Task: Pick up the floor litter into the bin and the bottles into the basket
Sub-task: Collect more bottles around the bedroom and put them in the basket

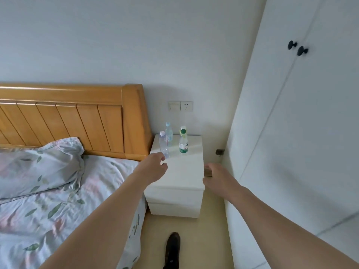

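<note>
Three clear bottles were shown upright on the white nightstand [180, 171], taken here as the landmark, which stood between the bed [48, 200] and the wardrobe [291, 133]. The white-capped bottle [164, 145] was placed at the nightstand's left edge, the blue-capped bottle [168, 133] just behind it, and the green-labelled bottle [183, 141] toward the rear centre. The left hand [155, 166] was extended over the nightstand's left side, fingers loosely curled beside the white-capped bottle's base; whether contact was made could not be told. The right hand [218, 177], relaxed and grasping nothing, was held at the nightstand's right edge.
</note>
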`<state>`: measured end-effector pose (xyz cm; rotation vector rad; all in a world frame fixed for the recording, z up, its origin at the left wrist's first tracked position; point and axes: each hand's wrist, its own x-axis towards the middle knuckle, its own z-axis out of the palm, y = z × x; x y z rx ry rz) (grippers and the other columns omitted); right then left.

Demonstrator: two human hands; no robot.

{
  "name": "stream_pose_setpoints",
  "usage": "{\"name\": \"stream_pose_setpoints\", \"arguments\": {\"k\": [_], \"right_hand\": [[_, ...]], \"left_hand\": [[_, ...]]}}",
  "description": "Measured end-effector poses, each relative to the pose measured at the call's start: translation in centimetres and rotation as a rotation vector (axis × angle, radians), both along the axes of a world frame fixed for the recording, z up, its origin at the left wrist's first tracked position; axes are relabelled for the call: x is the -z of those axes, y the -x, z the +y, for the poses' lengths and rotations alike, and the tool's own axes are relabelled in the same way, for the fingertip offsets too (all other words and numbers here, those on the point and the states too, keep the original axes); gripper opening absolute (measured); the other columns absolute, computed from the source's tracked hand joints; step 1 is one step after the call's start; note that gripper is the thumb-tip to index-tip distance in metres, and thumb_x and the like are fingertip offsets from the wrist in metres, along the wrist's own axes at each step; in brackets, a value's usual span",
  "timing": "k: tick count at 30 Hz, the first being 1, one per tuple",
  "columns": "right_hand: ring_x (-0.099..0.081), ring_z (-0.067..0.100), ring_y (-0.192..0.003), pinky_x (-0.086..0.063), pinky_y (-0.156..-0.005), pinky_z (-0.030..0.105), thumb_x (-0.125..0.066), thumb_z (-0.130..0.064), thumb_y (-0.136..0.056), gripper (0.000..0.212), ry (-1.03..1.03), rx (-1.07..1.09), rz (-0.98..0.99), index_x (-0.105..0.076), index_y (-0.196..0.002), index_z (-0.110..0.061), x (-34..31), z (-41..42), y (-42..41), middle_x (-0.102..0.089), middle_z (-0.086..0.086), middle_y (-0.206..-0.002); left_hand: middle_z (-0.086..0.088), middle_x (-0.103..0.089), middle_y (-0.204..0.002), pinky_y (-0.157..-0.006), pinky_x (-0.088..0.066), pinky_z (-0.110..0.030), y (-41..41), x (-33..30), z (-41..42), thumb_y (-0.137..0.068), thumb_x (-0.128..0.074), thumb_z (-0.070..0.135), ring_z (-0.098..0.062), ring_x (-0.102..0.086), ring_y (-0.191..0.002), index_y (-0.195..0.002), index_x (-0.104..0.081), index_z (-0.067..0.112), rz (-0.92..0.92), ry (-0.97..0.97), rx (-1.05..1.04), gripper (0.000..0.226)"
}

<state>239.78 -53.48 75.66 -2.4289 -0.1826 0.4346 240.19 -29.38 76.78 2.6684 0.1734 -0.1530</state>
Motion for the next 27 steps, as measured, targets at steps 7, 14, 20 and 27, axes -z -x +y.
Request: {"name": "stream_pose_setpoints", "arguments": {"k": [7, 14, 20, 27], "right_hand": [[-0.054, 0.018, -0.11, -0.046, -0.094, 0.035, -0.05, -0.023, -0.091, 0.05, 0.113, 0.036, 0.003, -0.039, -0.14, -0.018, 4.7, 5.5, -21.8, -0.04, -0.001, -0.138], [-0.054, 0.027, -0.103, -0.047, -0.077, 0.035, -0.05, -0.024, -0.091, 0.044, 0.292, -0.037, -0.01, -0.041, -0.134, -0.02, 11.7, 13.3, -42.1, -0.045, 0.005, -0.124], [-0.056, 0.029, -0.09, -0.05, -0.071, 0.036, -0.051, -0.022, -0.091, 0.036, 0.405, -0.1, 0.067, -0.045, -0.127, -0.018, 19.0, 16.1, -48.7, -0.042, 0.006, -0.113], [-0.056, 0.026, -0.071, -0.048, -0.066, 0.033, -0.059, -0.021, -0.09, 0.022, 0.242, -0.041, 0.082, -0.052, -0.11, -0.013, 19.4, 15.9, -47.3, -0.038, 0.003, -0.109]], "left_hand": [[-0.003, -0.055, -0.125, -0.085, -0.051, -0.036, -21.6, 5.3, 5.1, -0.094, -0.044, 0.024, -0.021, -0.057, -0.101, -0.133, -0.048, 0.018, 0.07, 0.012, -0.017, 0.039], [-0.004, -0.053, -0.112, -0.068, -0.043, -0.033, -39.5, 13.9, 9.4, -0.096, -0.04, 0.03, -0.026, -0.058, -0.093, -0.128, -0.039, 0.019, 0.226, -0.15, -0.084, 0.033], [0.0, -0.057, -0.103, -0.067, -0.049, -0.032, -43.7, 21.8, 10.3, -0.097, -0.039, 0.049, -0.022, -0.063, -0.09, -0.122, -0.043, 0.019, 0.188, -0.257, -0.006, 0.039], [0.002, -0.061, -0.091, -0.054, -0.035, -0.029, -41.8, 21.6, 10.5, -0.097, -0.041, 0.036, -0.022, -0.059, -0.076, -0.109, -0.044, 0.018, 0.112, -0.126, -0.107, 0.022]]}}
